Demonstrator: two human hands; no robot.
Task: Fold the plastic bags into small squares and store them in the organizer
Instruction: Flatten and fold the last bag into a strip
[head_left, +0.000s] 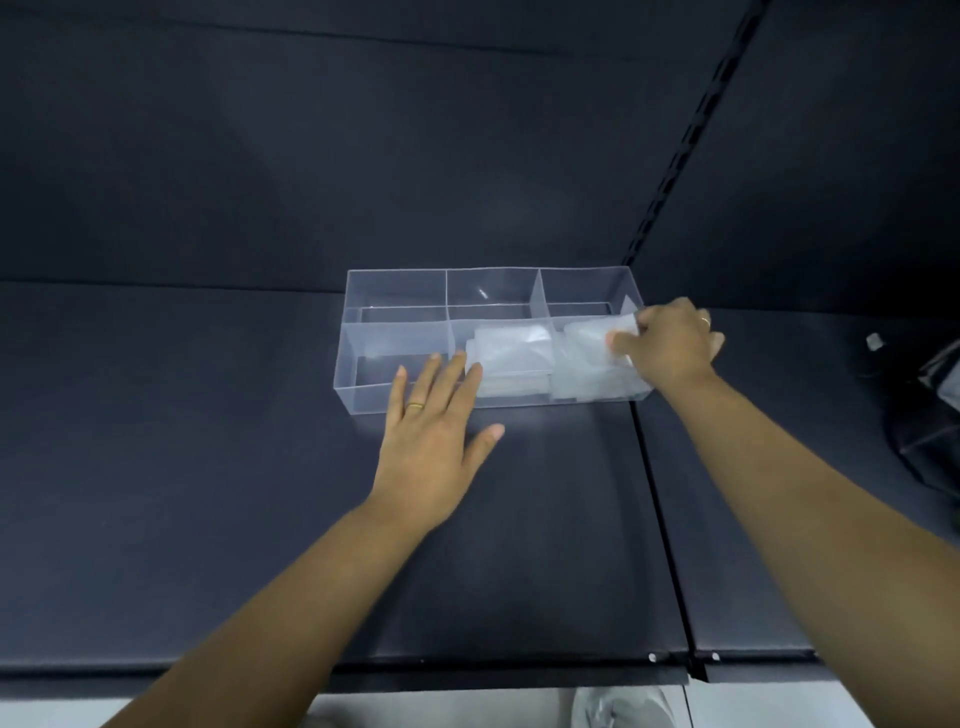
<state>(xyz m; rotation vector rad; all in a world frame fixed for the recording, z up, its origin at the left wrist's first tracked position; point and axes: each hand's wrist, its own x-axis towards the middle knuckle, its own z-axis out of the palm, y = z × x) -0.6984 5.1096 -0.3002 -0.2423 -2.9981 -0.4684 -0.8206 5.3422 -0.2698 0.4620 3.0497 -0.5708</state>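
Note:
A clear plastic organizer (395, 291) with several compartments sits on a dark shelf. Folded translucent plastic bags (511, 353) lie in its front middle compartment. My right hand (670, 345) pinches another folded bag (592, 358) at its upper right edge, over the front right compartment. My left hand (436, 421) lies flat with straight fingers against the organizer's front wall, its fingertips touching the front rim near the middle compartment. The organizer's left and back compartments look empty.
The dark shelf (208, 467) has a seam (660, 519) running front to back just right of the organizer. A slotted upright rail (685, 135) rises behind it. A dark bag-like object (930, 410) sits at the far right. Pale plastic (623, 706) shows below the shelf edge.

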